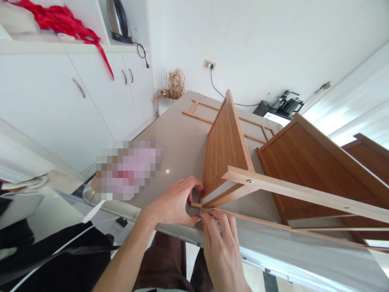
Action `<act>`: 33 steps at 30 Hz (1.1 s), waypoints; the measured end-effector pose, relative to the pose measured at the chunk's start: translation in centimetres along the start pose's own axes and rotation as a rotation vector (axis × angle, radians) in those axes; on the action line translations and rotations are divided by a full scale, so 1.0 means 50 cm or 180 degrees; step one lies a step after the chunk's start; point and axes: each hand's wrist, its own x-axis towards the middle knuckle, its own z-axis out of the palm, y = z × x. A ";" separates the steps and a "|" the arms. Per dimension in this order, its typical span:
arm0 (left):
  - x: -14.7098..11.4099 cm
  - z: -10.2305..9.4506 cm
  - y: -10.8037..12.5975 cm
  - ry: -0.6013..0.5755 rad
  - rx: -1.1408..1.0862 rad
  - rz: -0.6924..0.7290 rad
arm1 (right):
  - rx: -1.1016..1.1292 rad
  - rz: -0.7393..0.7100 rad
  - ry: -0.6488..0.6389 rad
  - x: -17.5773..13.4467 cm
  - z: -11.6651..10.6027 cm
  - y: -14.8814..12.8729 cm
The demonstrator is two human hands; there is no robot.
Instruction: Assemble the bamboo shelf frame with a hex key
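A wooden shelf unit lies on its side on the table, with slatted panels [226, 142] standing up between long pale side rails [298, 190]. At its near left corner, my left hand [174, 202] curves its thumb and fingers around the end of the lower rail [258, 219] and the panel's edge. My right hand [221, 233] is beside it, thumb and fingertips pinched together at the rail's outer face. A tiny dark metallic bit shows at those fingertips, too small to name. Small brassy pieces, perhaps screws [153, 138], lie on the table to the left.
The beige table [179, 142] bears a ladder-like wooden frame [197, 111] at its far side and a pixelated pinkish item [130, 170] at left. Beyond stand white cabinets [100, 93], a dried plant [174, 85] and a black appliance [288, 105]. A white cable [60, 247] hangs at lower left.
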 end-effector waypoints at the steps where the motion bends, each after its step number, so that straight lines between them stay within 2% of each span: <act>1: 0.000 0.000 -0.001 -0.0019 -0.0007 -0.0004 | -0.0008 -0.0002 0.0007 0.000 0.000 0.001; 11: 0.000 0.000 -0.003 -0.0070 0.0034 -0.0097 | -0.0030 -0.0173 0.0204 0.012 -0.005 0.015; 18: 0.000 0.001 -0.001 -0.0017 0.0079 -0.0087 | -0.0002 -0.0032 0.0296 0.012 -0.008 0.014; 33: 0.002 -0.001 0.004 -0.0084 0.0141 -0.0151 | 0.0213 0.0127 0.0058 -0.011 -0.001 0.034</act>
